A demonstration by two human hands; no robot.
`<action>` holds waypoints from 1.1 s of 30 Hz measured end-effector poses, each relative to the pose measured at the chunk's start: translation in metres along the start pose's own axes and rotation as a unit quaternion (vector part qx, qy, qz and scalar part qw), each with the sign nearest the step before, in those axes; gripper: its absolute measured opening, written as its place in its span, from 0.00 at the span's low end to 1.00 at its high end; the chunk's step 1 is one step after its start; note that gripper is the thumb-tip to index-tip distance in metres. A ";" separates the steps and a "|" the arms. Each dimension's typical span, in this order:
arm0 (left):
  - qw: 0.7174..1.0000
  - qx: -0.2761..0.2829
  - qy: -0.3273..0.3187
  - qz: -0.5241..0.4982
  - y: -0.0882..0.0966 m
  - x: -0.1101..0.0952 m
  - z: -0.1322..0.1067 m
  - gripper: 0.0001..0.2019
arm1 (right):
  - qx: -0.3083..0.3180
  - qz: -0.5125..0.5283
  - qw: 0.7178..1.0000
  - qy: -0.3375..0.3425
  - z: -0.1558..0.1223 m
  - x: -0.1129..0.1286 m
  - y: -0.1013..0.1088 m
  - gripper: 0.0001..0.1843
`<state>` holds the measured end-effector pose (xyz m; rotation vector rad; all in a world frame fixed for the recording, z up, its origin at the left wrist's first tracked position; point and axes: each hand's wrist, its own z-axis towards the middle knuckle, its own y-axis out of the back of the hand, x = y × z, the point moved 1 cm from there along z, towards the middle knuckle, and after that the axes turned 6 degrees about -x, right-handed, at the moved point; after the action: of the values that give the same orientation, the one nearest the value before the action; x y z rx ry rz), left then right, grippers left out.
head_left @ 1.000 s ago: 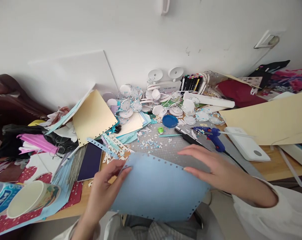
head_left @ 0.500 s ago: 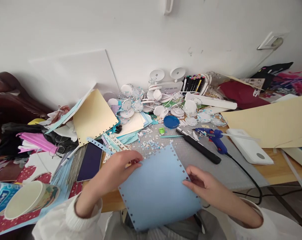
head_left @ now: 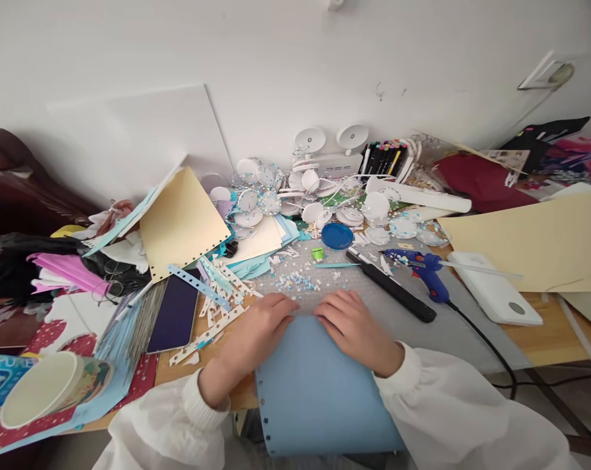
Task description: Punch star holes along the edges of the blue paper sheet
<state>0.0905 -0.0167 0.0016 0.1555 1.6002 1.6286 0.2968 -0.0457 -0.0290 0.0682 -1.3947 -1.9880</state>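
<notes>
A light blue paper sheet (head_left: 319, 391) with punched holes along its left edge hangs over the table's front edge towards me. My left hand (head_left: 254, 333) and my right hand (head_left: 357, 326) grip the sheet's far edge side by side, fingers curled over it and pressing it onto the grey cutting mat (head_left: 442, 326). Both arms wear white sleeves. Small blue and white paper scraps (head_left: 295, 282) lie just beyond my fingers.
A blue glue gun (head_left: 425, 271) and a black knife (head_left: 391, 285) lie right of my hands. A phone (head_left: 174, 313) and punched strips lie to the left. A paper cup (head_left: 45, 388) lies at front left. Cream card sheets (head_left: 530, 245), round white ornaments, markers and a blue lid crowd the back.
The blue sheet has turned and come down over the table edge. Both hands have moved together from its sides to its far edge, and now press it onto the mat.
</notes>
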 end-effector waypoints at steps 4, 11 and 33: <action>0.999 0.002 0.044 -0.020 -0.003 0.014 -0.011 0.09 | -0.017 0.073 0.996 -0.044 -0.007 -0.011 -0.013 0.06; 0.999 0.011 0.049 -0.021 -0.006 0.015 -0.013 0.10 | -0.022 0.068 0.997 -0.043 -0.007 -0.011 -0.015 0.07; 0.981 -0.092 -0.045 0.166 -0.026 -0.007 -0.042 0.18 | -0.061 0.004 0.997 0.042 -0.010 -0.005 -0.012 0.14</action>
<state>0.0813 -0.0578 -0.0254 0.4103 1.3995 1.9853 0.2986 -0.0491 -0.0453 0.0894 -1.2172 -2.0360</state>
